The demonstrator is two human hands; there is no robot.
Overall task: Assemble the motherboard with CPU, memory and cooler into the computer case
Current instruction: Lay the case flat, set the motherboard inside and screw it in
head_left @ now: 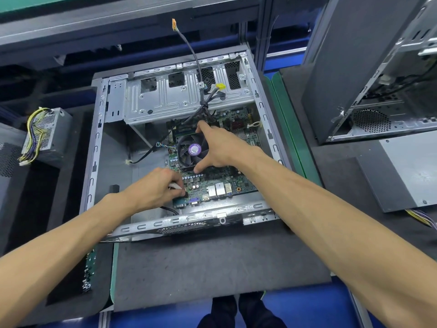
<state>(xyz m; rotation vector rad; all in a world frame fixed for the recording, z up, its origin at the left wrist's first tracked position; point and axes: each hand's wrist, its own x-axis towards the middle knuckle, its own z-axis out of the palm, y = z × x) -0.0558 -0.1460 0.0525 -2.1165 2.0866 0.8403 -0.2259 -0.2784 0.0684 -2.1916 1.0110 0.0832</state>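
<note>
- Even, fairly bright overhead light; colours read clearly and nothing is blown out.
- Soft glare on the metal drive cage (189,95) at upper centre.
- Shadows are faint and diffuse, deepest at the left edge of the frame.
- Strong wide-angle distortion: straight edges bow and lean outward toward the corners.
- The centre is sharp; the forearms at the bottom look slightly soft.

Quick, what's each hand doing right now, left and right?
Left hand: fingers curled, pinching a white connector at the motherboard's near-left corner.
Right hand: open, thumb and fingers spread across the cooler fan.
</note>
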